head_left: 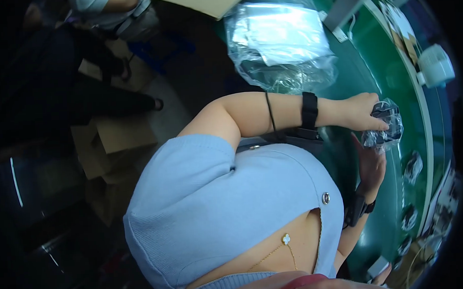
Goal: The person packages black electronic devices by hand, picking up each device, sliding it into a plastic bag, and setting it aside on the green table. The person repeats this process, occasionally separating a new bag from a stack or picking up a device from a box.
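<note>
My left hand (365, 112) reaches across from the left, a black strap around its wrist. Its fingers are closed on a dark item in a clear plastic bag (389, 123), whose exact kind I cannot make out. Just below, my right hand (372, 165) meets the lower edge of the same bag. One of its digits sticks up beside the bag; the other fingers are mostly hidden behind it. Both hands are over the green table (391, 190).
Clear plastic bags (281, 36) are piled beyond my left arm, near a grey metal post (349, 8). Several bagged dark items (413, 167) line the table's right side. Another hand (383, 276) is at the lower right, beside a white object. Cardboard boxes (119, 133) stand left.
</note>
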A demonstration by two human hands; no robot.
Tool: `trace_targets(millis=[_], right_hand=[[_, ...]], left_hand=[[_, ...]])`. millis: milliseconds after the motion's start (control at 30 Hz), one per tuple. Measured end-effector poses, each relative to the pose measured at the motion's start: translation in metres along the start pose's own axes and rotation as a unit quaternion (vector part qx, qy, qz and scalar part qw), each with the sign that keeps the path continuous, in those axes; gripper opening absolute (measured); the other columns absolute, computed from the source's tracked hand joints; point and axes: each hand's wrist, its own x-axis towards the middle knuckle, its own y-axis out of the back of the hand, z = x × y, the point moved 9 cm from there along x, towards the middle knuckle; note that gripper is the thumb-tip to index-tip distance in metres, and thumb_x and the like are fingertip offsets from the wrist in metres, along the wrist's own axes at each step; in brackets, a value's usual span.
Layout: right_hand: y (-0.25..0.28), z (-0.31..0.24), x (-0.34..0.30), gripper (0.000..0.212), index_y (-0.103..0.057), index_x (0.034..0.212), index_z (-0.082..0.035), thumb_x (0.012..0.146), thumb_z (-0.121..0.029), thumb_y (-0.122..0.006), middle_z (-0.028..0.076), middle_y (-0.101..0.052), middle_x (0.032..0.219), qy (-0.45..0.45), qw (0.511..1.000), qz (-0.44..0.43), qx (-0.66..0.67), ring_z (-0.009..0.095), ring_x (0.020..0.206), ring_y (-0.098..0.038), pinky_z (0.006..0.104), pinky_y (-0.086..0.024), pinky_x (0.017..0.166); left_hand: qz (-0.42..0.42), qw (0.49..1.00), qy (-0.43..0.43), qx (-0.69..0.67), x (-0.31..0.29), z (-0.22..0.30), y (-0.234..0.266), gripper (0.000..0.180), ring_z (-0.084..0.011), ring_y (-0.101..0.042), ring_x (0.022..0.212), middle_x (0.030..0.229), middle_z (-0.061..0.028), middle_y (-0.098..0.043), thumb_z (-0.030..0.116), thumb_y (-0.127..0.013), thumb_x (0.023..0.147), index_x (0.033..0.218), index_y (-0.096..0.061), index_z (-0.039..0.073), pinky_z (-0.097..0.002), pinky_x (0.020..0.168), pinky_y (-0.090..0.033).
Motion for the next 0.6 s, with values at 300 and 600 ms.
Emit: trace_targets(millis=[300, 600], right_hand=[[0.004, 0.003, 0.077, 0.043, -0.051, 0.122, -0.003, 0.09, -0.032, -0.056, 0.008, -0.059, 0.114, -0.154, 0.985, 0.068, 0.027, 0.022, 0.102, -0.058, 0.0358, -0.046, 0.09], [0.162, -0.079, 0.227, 0.032, -0.058, 0.113, 0.001, 0.088, -0.019, -0.059, 0.013, -0.064, 0.101, -0.15, 0.648, 0.175, -0.726, 0.026, 0.095, -0.061, 0.0347, -0.048, 0.08]], left_hand=[[0.004, 0.966, -0.096, 0.238, -0.059, 0.052, 0.126, 0.028, -0.0261, -0.062, 0.08, 0.09, -0.0138, -0.063, 0.025, -0.062, 0.085, 0.098, -0.062, 0.0, -0.0348, 0.072, -0.049], [0.207, 0.858, -0.023, 0.47, -0.177, 0.033, 0.271, 0.013, -0.0276, -0.063, 0.076, 0.083, -0.0138, -0.064, 0.011, -0.061, 0.083, 0.091, -0.066, 0.002, -0.031, 0.07, -0.05]])
